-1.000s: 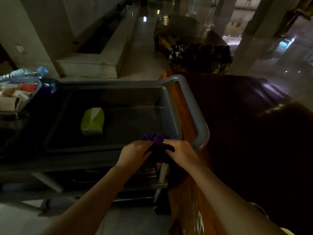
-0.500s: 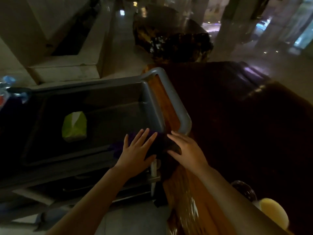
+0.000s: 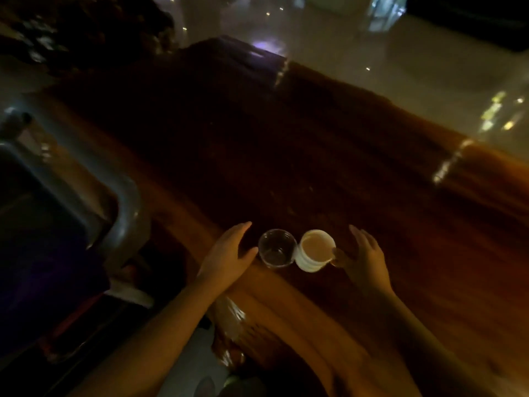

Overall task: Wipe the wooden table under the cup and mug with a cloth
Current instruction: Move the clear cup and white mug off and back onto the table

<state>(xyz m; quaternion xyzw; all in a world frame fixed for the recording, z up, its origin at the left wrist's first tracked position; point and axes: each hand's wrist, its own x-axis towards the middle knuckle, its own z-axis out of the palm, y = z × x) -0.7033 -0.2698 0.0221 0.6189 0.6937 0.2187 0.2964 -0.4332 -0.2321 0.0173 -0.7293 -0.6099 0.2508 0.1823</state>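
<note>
Both hands reach in with fingers spread, holding nothing. The left hand (image 3: 229, 253) has its thumb just beside the clear glass cup (image 3: 277, 247) (apparently empty); the right hand (image 3: 365, 260) has its thumb at the white mug (image 3: 315, 250). Cup and mug stand touching near the wooden counter's (image 3: 329, 167) front edge.

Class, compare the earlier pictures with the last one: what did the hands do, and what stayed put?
Both hands left the purple cloth at the grey cart; now the left hand reaches the clear glass cup, the right hand the white mug. Both hands are open. The dark wooden table is unchanged.
</note>
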